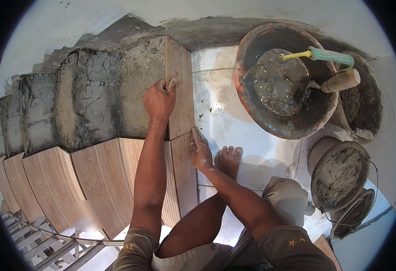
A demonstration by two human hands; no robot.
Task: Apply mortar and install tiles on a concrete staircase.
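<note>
A wood-look tile (180,108) lies on the top step beside bare mortar (141,58). My left hand (161,101) is closed on its left edge, fingers curled and thumb upward. Below it, a second plank tile (183,176) meets it at a seam. My right hand (200,151) rests at the right end of that seam, fingers stretched out and index fingertip touching the joint. My bare foot (228,160) is on the white tiled landing (216,99) beside the planks.
Right: a large tub (245,79) of wet mortar with a trowel (342,81) and green-handled tool (333,58), another container (360,131), buckets (317,156) of grey mix. Left: rough steps (94,95), tiled steps (98,180), a metal railing (44,250). A wall (198,13) runs behind.
</note>
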